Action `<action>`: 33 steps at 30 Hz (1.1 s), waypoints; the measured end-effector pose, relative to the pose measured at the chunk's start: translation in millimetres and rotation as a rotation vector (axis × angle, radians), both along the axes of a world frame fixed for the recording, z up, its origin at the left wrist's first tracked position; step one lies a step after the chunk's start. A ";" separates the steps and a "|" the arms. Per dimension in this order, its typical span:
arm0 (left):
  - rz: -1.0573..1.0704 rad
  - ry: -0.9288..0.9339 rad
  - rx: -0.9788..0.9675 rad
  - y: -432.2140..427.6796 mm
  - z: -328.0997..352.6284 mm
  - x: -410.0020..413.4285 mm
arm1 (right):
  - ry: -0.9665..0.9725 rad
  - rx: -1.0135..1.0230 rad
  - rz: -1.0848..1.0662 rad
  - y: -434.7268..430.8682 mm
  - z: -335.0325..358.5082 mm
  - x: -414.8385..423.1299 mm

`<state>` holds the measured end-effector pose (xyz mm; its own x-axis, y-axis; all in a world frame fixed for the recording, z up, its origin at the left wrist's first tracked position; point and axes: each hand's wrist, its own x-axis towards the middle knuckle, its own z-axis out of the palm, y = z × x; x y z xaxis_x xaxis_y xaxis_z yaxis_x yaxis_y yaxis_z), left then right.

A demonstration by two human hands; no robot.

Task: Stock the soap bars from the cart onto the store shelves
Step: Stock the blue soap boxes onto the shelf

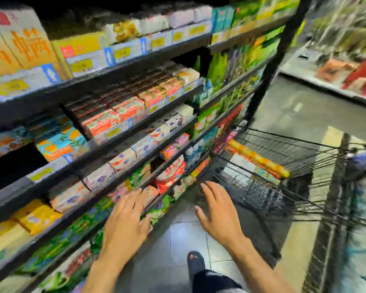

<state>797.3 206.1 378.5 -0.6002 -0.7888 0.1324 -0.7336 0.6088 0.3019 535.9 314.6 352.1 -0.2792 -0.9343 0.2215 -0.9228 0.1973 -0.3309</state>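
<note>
Both grips spread, empty: left hand (125, 220) at pink boxed soap bars (149, 196) on the dark metal shelf (51, 236) front edge, right hand (218, 210) near the black wire cart (262, 182). A stray brush could topple them.

At the left fingers (133, 197) sat a pale pink soap box (150, 195); just beyond them was a red-and-white pack (171, 176). Left of those fingers, green leafy packs (72, 235) showed blue flecks, with yellow boxes (38, 216) above. Beyond the right fingers (209, 189), the cart (283, 149) was black wire, holding orange-and-yellow packs (260, 158). Below them lay grey tiles (178, 246).
</note>
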 end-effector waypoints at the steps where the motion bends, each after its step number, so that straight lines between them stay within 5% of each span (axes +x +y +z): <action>1: -0.043 0.000 0.009 0.5 -4.1 -19.1 | -0.011 0.006 -0.046 10.3 -3.0 -16.6; 17: -0.503 -0.009 0.108 -16.9 -53.3 -416.1 | -0.214 0.066 -0.565 100.7 -61.5 -335.0; 33: -0.742 -0.130 0.521 -125.7 -192.3 -702.6 | -0.653 0.094 -0.838 39.9 -180.6 -520.2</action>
<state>94.7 80.5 186.2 -0.9622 -0.1355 -0.2363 -0.2558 0.7479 0.6126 15.7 354.5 171.5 -0.8794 -0.3947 -0.2661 -0.1302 0.7371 -0.6631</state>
